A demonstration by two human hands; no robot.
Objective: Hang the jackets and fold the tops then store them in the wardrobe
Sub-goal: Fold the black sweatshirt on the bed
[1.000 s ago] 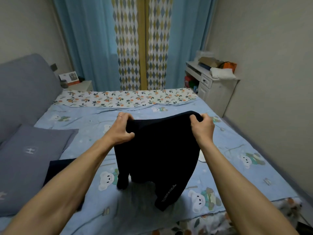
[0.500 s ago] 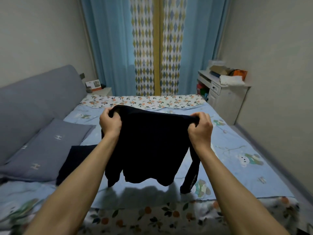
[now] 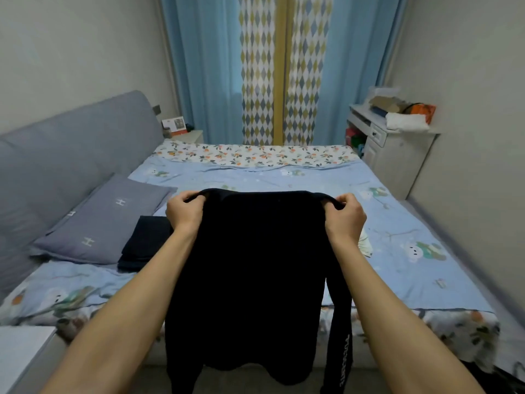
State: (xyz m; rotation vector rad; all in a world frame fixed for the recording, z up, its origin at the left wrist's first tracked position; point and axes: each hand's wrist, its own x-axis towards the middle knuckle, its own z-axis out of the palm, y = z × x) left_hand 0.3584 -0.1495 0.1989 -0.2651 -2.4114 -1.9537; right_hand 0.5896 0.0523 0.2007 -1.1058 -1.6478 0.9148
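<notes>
While the black top [image 3: 255, 265] hung full length in the lower middle of the frame, its hem and one long sleeve with white lettering dangled at the bottom edge, below the near edge of the bed [image 3: 397, 251] and in front of it. And there was the grip: the left hand [image 3: 184, 213] had its fingers [image 3: 191, 197] curled tight over the left shoulder seam, the right hand [image 3: 345, 218] had its fingers [image 3: 342, 201] clenched the same way on the right shoulder, both hands level and equally near the garment. So the top's long axis ran straight down, shoulders up, and the cloth lay directly under the fingers, between the two forearms.

That was the relation that mattered, by my reading: to fold it, the top needed to go forward and down flat onto the bed, and the mattress sat just beyond the hanging cloth. Open room looked good in the centre and right of the frame, a broad run of blue sheet. Left of centre it was tighter: a folded dark garment [image 3: 147, 243] lay on the bed just beside the left wrist, with a grey pillow [image 3: 105, 220] touching its far side.

Further back, the floral strip of bedding crossed the frame, then a white cabinet [image 3: 397, 155] at upper right and the curtains [image 3: 281, 69] at the top.
</notes>
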